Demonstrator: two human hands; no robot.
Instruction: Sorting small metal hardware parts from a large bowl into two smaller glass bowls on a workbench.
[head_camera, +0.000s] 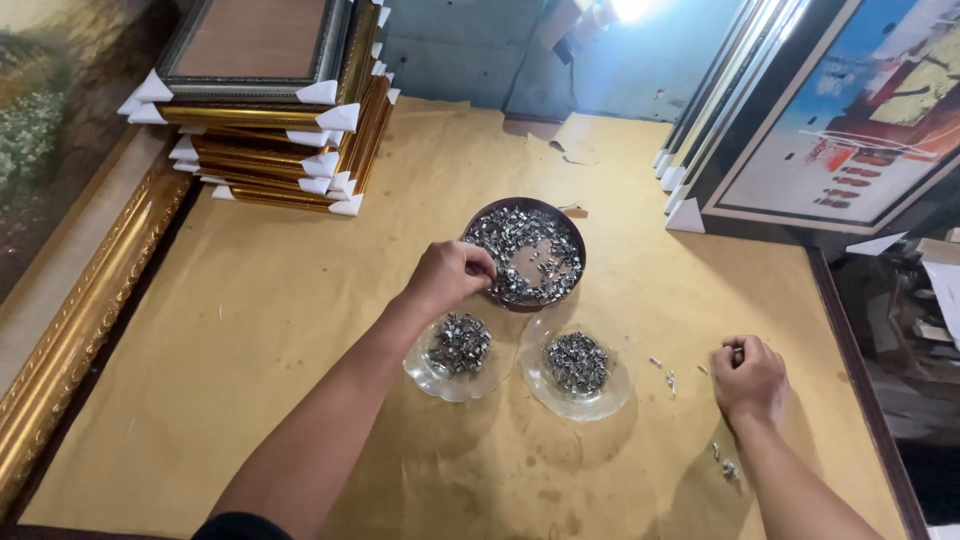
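A dark round bowl (573, 232) full of small shiny metal clips sits at the middle of the brown-paper tabletop (300, 330). My left hand (450, 275) hovers at its near left rim, fingers pinched together among the clips. Two clear glass dishes stand in front of the bowl: the left dish (425, 375) and the right dish (605, 395), each with a small heap of clips. My right hand (750, 380) rests on the paper to the right, fingers curled around a clip or two. A few loose clips (665, 375) lie near it.
A stack of gold picture frames (285, 150) with white corner guards stands at the back left. A large gold-framed painting (70, 310) lies along the left edge. Framed pictures (800, 130) lean at the back right. The table's dark right edge (850, 340) borders a cluttered area.
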